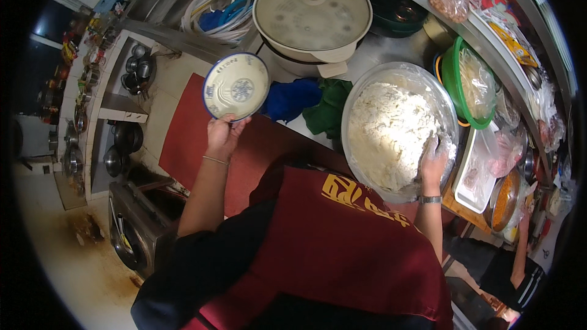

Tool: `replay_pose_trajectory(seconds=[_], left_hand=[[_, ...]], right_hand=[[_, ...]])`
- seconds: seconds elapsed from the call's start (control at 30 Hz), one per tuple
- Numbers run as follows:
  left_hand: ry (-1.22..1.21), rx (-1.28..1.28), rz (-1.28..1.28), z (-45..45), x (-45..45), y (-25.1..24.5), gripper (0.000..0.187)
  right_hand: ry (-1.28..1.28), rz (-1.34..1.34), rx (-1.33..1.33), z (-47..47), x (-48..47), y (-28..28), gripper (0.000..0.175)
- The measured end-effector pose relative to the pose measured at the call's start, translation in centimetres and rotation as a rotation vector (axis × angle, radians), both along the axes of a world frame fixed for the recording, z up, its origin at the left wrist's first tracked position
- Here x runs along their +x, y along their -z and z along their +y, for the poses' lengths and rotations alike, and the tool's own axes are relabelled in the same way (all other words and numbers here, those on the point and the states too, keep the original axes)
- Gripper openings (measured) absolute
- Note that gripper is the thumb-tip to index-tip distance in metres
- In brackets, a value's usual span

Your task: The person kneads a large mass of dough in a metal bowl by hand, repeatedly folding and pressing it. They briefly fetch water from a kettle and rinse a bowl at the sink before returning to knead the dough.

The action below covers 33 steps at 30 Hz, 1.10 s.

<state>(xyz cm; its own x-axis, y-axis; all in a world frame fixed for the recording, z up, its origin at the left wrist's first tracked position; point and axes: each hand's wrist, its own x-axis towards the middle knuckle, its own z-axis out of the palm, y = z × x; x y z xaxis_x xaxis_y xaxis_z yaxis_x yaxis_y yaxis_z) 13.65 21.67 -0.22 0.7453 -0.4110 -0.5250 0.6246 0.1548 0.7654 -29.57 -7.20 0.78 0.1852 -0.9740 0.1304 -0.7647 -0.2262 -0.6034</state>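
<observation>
My left hand (221,135) holds a shallow white bowl (254,85) by its near edge. The bowl has a blue rim and blue printed motifs; a thin sheen of liquid may lie in it. My right hand (434,160) is inside a large metal basin (355,165), at its right side. Flour coats those fingers, which press into a heap of floury, lumpy dough (390,123). Whether they close on any of it is hidden. A blue cloth (293,99) and a green cloth (326,107) lie between the bowl and the basin.
A lidded pot (312,18) stands behind the cloths. A green basket (461,87) with bagged noodles and a white tray (477,178) sit right of the basin. A shelf edge (500,46) overhangs there. Another person's arm (522,243) is at lower right.
</observation>
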Motion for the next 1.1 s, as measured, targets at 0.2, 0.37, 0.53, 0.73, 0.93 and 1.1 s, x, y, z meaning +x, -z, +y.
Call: replay_pose_trajectory(seconds=[0.2, 0.37, 0.53, 0.73, 0.93, 1.1], left_hand=[[0.015, 0.01, -0.014, 0.0, 1.5, 0.8, 0.025], [0.034, -0.042, -0.002, -1.8, 0.5, 1.6, 0.027], [0.057, -0.05, 0.016, -3.0, -0.8, 2.1, 0.03], [0.049, -0.053, 0.043, -3.2, -2.4, 1.7, 0.033], [0.058, -0.027, 0.07, -3.6, -3.5, 1.6, 0.035], [0.054, -0.022, 0.175, -3.6, -3.2, 1.4, 0.041]], right_hand=[[0.02, 0.076, 0.018, 0.2, 0.1, -0.3, 0.054], [0.029, 0.136, -0.003, 0.2, 0.1, -0.3, 0.054], [-0.003, 0.075, -0.004, 0.0, -0.2, 0.0, 0.052], [0.034, -0.005, 0.044, -0.4, -0.5, 0.2, 0.052], [0.098, 0.022, 0.098, -0.3, -0.5, 0.3, 0.052], [0.046, -0.092, 0.194, -0.6, -0.4, -0.7, 0.051]])
